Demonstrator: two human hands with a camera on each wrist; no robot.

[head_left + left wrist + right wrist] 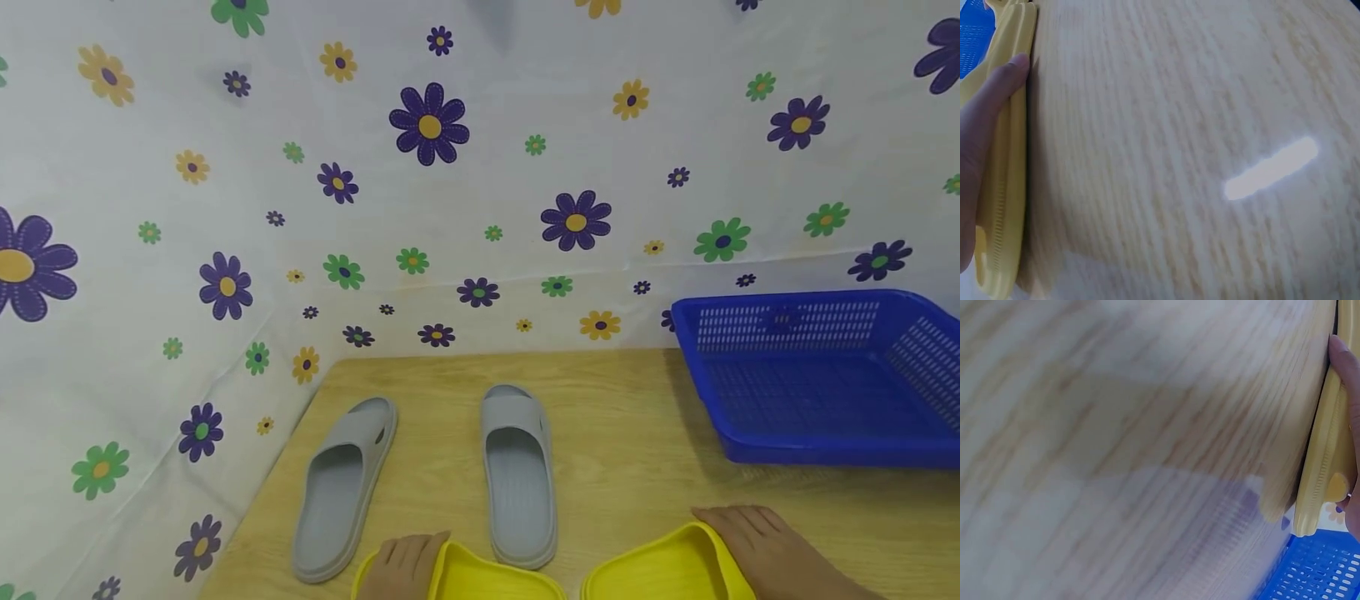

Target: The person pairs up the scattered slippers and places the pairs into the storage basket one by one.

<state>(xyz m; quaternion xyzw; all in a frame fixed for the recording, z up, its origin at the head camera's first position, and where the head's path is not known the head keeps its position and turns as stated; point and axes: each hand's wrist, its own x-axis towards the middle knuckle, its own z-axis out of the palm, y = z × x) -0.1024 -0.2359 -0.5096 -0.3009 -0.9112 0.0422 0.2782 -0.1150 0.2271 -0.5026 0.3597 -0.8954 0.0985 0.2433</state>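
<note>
In the head view, two yellow slippers lie at the bottom edge, their heels pointing toward each other. My left hand (403, 568) grips the left yellow slipper (495, 581) over its strap end. The left wrist view shows that thumb (1010, 78) pressed along the slipper's side, its sole close against the wooden surface. On the other side, my right hand (772, 552) holds the right yellow slipper (660, 568) the same way, with the thumb (1342, 359) on its edge in the right wrist view. Both slippers are partly cut off by the head view's lower edge.
A grey slipper (330, 508) lies at the left of the wooden table (607, 433), slightly slanted. Another grey slipper (520, 500) lies right of it, just beyond the left yellow one. A blue basket (825, 454) stands at the back right. Flower-patterned cloth (487, 183) hangs behind and at the left.
</note>
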